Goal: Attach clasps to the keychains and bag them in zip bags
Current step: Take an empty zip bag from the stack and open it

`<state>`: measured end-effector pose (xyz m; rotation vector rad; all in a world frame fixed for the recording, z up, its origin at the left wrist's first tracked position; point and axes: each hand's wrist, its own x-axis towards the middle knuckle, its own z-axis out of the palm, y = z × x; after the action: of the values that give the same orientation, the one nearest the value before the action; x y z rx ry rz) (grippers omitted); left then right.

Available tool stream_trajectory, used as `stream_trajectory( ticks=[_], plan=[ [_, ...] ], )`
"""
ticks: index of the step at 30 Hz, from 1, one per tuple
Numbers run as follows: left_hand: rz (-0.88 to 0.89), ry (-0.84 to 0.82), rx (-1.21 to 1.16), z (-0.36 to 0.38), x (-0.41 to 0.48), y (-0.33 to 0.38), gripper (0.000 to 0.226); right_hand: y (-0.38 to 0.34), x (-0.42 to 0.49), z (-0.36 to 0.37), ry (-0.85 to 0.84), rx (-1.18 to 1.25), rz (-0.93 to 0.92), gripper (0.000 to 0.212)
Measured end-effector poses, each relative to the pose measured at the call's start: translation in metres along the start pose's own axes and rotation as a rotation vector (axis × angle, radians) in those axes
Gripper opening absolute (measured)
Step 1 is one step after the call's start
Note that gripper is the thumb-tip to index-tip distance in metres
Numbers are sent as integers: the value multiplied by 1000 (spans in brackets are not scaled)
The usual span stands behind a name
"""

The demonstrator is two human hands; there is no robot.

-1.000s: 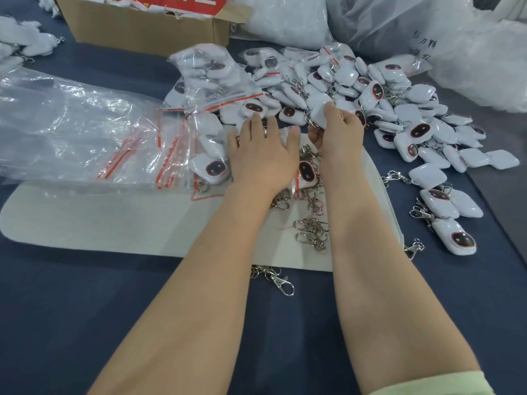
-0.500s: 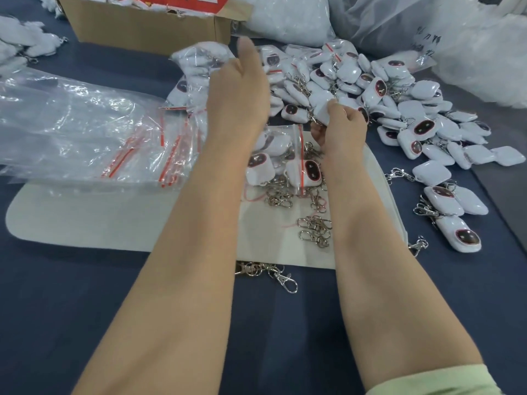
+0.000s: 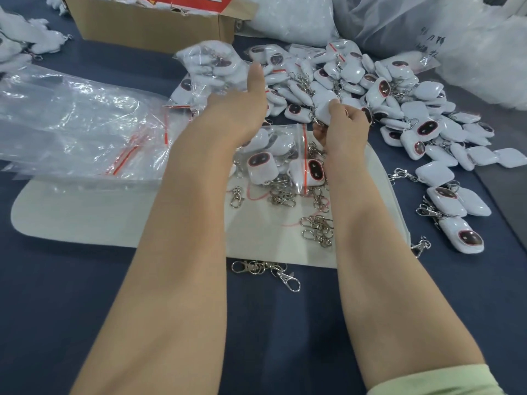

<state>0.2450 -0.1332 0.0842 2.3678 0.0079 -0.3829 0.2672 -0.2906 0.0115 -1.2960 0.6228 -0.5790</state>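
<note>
My left hand point(image 3: 242, 109) reaches to a filled zip bag point(image 3: 211, 68) at the back and grips its lower edge, thumb pointing up; its fingers are hidden. My right hand point(image 3: 343, 125) pinches a white keychain point(image 3: 328, 106) at the near edge of the big keychain pile point(image 3: 405, 109). Another zip bag point(image 3: 273, 155) with several keychains inside lies on the white pad point(image 3: 114, 218) between my forearms. Loose metal clasps point(image 3: 316, 229) lie on the pad, and more clasps point(image 3: 265, 267) sit just off its front edge.
A stack of empty zip bags point(image 3: 71, 124) with red strips covers the left. A cardboard box point(image 3: 148, 27) stands at the back, with large plastic sacks point(image 3: 470, 47) at the back right. Stray keychains point(image 3: 456, 212) lie on the dark blue table at the right.
My left hand lifted off the bag on the pad and moved up and back to the filled bag. My right hand stayed at the pile's edge.
</note>
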Motion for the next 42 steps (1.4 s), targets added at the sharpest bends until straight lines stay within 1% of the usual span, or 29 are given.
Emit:
stream_trajectory(
  ticks=[2,6,8,11,12,14,16,18,20,23,25,28,30,32,34,36,39,42],
  plan=[
    [31,37,-3,-2,0,0,66,0,0,0,1,-8,-2,23],
    [158,131,-22,-5,1,2,55,0,0,-1,-1,-4,-1,23],
    [167,128,4,-1,4,1,54,0,0,-1,0,-5,-3,23],
    [77,92,-16,6,11,-3,67,0,0,0,-3,-23,-7,23],
    [63,99,-34,6,11,-4,68,0,1,0,-4,-28,-7,22],
    [106,129,-49,6,10,-3,61,0,1,0,-4,-37,-6,21],
    [196,160,-104,5,11,-3,59,1,1,0,-3,-39,-9,19],
    [257,158,-201,5,12,-1,57,1,2,0,2,-30,-13,18],
    [300,128,-243,11,12,2,54,1,2,0,5,-29,-17,18],
    [307,41,-158,22,12,1,52,2,3,0,1,-26,-21,17],
    [288,43,-151,23,12,-1,53,2,3,0,-2,-37,-24,18],
    [302,106,-306,14,17,1,58,3,4,-1,1,-50,-30,19],
    [333,122,-343,7,13,5,63,3,4,0,9,-45,-36,18],
    [343,44,-294,7,8,7,70,3,4,0,9,-39,-43,17],
    [280,-90,-204,12,4,7,72,3,3,0,9,-28,-43,16],
    [222,-165,-139,14,2,4,71,3,3,0,11,-21,-35,16],
    [263,-141,-219,12,3,4,65,2,3,0,13,-12,-34,15],
    [347,-44,-284,14,9,7,58,3,3,0,10,-14,-46,15]
  ],
)
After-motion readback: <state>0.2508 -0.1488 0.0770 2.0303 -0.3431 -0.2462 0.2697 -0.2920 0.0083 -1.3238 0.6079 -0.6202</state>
